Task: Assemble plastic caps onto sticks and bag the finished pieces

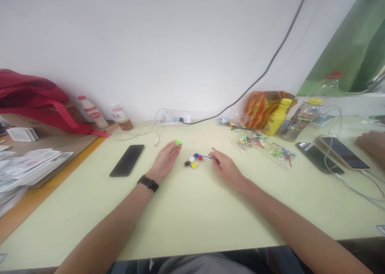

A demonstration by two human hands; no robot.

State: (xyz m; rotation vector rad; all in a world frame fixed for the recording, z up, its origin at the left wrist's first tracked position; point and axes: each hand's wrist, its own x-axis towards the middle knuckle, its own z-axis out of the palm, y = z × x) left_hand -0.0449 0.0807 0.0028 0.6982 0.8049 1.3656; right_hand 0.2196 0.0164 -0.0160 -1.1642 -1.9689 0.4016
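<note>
My left hand point(166, 158), with a black watch point(148, 183) on its wrist, is closed with a small bright green piece point(178, 142) at its fingertips. My right hand point(226, 166) pinches a thin blue stick point(206, 157) that points left. A red tip point(213, 149) shows above the same fingers; what it belongs to is hidden. Between my hands, small round pieces lie grouped on the table: a black one point(187, 164), a white one point(191, 159), a yellow one point(194, 165), a blue one point(196, 155) and a red one point(200, 158). The blue stick's far end is close to the red piece.
A black phone point(127, 161) lies left of my hands. Clear bags of small coloured parts point(252, 140) are at right, near a yellow bottle point(278, 116) and two phones with cables. A power strip point(174, 120) lies by the wall. Papers point(36, 161) cover the left side. Another person's hand point(373, 145) is far right.
</note>
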